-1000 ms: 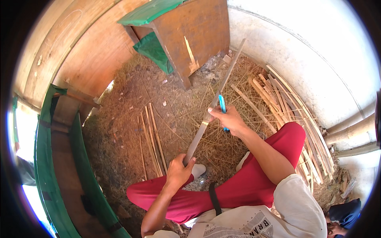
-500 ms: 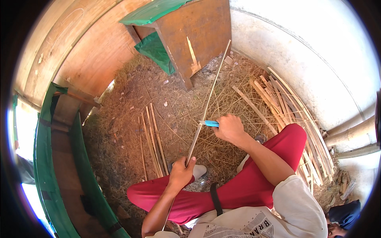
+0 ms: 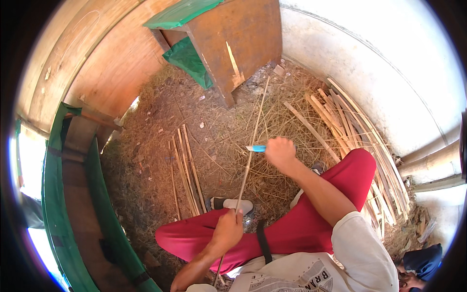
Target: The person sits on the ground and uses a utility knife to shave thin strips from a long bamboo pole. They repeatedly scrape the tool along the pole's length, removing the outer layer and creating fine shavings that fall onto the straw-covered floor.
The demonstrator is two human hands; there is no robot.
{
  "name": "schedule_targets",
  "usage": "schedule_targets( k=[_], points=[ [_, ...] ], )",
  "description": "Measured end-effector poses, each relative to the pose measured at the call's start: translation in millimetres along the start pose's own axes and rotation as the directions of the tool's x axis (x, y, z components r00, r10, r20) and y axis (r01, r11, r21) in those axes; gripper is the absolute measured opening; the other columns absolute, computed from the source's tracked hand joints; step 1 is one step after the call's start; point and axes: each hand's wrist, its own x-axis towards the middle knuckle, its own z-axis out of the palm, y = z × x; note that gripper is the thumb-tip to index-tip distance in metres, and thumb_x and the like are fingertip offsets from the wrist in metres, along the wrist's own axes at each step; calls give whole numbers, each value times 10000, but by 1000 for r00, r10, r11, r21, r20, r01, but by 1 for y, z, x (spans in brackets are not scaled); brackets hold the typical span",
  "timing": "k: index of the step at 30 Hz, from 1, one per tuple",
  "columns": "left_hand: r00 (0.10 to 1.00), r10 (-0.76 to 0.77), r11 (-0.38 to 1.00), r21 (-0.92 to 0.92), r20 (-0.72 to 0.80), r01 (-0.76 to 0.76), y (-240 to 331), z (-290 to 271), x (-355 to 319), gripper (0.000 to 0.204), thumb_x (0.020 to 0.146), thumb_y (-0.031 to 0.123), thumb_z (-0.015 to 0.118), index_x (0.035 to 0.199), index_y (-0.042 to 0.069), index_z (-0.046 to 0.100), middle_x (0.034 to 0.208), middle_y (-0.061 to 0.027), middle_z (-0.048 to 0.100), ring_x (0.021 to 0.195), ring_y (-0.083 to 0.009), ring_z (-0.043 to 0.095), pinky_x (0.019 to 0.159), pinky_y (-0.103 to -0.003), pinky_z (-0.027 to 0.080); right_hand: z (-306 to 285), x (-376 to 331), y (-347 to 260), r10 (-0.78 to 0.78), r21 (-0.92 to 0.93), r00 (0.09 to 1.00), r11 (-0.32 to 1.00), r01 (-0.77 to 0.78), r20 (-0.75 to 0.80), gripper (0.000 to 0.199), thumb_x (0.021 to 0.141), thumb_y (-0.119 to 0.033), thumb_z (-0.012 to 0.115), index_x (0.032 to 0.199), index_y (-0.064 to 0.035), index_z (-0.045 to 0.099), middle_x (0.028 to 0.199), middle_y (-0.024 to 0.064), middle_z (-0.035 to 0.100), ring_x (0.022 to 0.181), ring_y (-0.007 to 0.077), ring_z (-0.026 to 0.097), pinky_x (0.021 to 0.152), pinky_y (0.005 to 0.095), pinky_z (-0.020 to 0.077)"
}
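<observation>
A long, thin wooden strip [image 3: 247, 171] runs from beside my left forearm up and away toward the far middle. My left hand [image 3: 228, 229] is closed round its lower part, above my left leg. In my right hand [image 3: 280, 153] is a blue utility knife [image 3: 259, 149], gripped in a fist and pointing left. Its blade lies against the strip, about midway along the visible length. A small pale curl shows beside the blade. The knife's handle end is hidden inside my right fist.
Split wooden strips [image 3: 348, 126] lie piled at the right, by a white wall [image 3: 374, 73]. Several more strips [image 3: 187, 170] lie at left on the ground, which is strewn with shavings [image 3: 272, 190]. A brown wooden cabinet [image 3: 238, 44] stands ahead; a green-edged shelf [image 3: 56, 194] is at left. Somebody's dark sleeve [image 3: 422, 262] shows lower right.
My left hand has drawn the strip back toward my body and slightly right, so its far end sits nearer. The right hand with the knife has stayed nearly in place.
</observation>
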Motion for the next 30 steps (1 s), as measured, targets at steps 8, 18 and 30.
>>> schedule_targets(
  k=[8, 18, 30],
  points=[
    [994, -66, 997, -27, 83, 69, 0, -11, -17, 395, 1043, 295, 452, 916, -60, 570, 814, -340, 615, 860, -545, 601, 748, -590, 446, 14, 5, 10, -3, 28, 1000, 1000, 4, -23, 158, 757, -126, 627, 706, 4, 702, 685, 214, 668, 616, 381, 687, 550, 488, 546],
    [944, -156, 987, 12, 289, 159, -6, -20, -77, 402, 1053, 318, 434, 914, -38, 558, 718, -273, 588, 679, -486, 583, 615, -520, 444, 5, 28, 67, 270, -118, 959, 959, -259, 83, 177, 896, -145, 605, 877, -34, 742, 874, 170, 727, 831, 339, 735, 703, 441, 586],
    [763, -373, 774, -276, 528, 570, -69, -53, -170, 367, 1060, 334, 445, 920, 10, 547, 611, -96, 470, 498, -266, 477, 481, -393, 369, 14, 33, 118, 523, -214, 841, 845, -490, 137, 151, 884, -124, 664, 983, -57, 756, 956, 138, 747, 957, 288, 737, 791, 398, 585]
  ],
)
